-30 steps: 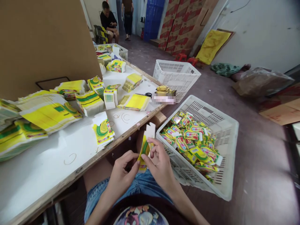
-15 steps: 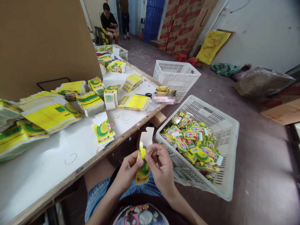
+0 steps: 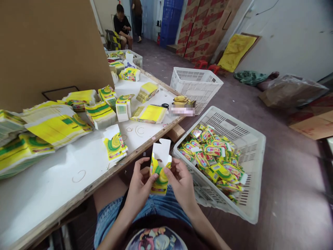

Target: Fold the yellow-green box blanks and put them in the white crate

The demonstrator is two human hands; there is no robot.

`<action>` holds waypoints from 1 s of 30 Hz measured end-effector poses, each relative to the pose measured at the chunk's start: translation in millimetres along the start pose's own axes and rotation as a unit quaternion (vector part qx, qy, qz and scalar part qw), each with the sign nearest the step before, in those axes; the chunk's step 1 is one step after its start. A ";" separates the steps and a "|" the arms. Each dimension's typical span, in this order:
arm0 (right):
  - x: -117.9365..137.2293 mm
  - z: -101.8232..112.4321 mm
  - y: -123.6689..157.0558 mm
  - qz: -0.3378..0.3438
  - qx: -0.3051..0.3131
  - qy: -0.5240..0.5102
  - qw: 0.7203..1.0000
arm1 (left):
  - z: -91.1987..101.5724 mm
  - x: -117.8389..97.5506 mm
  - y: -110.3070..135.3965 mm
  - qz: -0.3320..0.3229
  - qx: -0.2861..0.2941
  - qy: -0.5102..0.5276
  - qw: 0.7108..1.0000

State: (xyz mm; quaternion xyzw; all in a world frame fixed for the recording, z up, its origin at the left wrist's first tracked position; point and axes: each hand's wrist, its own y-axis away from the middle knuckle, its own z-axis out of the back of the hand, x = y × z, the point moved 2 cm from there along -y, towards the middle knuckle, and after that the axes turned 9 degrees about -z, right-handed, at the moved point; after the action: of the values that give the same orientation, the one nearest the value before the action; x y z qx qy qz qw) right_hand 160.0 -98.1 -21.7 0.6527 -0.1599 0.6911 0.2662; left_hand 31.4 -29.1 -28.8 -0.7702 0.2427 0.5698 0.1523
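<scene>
Both my hands grip one small yellow carton (image 3: 159, 173), held over my lap just left of the white basket (image 3: 249, 146): left hand (image 3: 139, 187) pinching its left edge, right hand (image 3: 182, 184) its right. Thin card, light, crushes easily; I'd hold at side creases, top flap standing open.
</scene>
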 end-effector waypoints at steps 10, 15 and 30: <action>8.8 14.9 -4.7 0.034 0.097 0.009 0.995 | 4.7 -7.6 2.3 0.032 0.120 0.079 0.989; 16.9 21.6 -3.8 0.045 0.128 0.043 0.990 | 6.7 -8.1 3.8 0.083 0.169 0.131 0.973; 15.2 23.1 -6.1 0.120 0.049 0.052 0.990 | -0.3 -3.0 4.7 0.062 0.142 0.071 0.985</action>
State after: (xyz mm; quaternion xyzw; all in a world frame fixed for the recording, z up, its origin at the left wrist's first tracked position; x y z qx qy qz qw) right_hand 182.4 -103.9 -5.2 0.6043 -0.1889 0.7581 0.1564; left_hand 28.4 -32.5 -25.6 -0.7625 0.3786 0.4822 0.2067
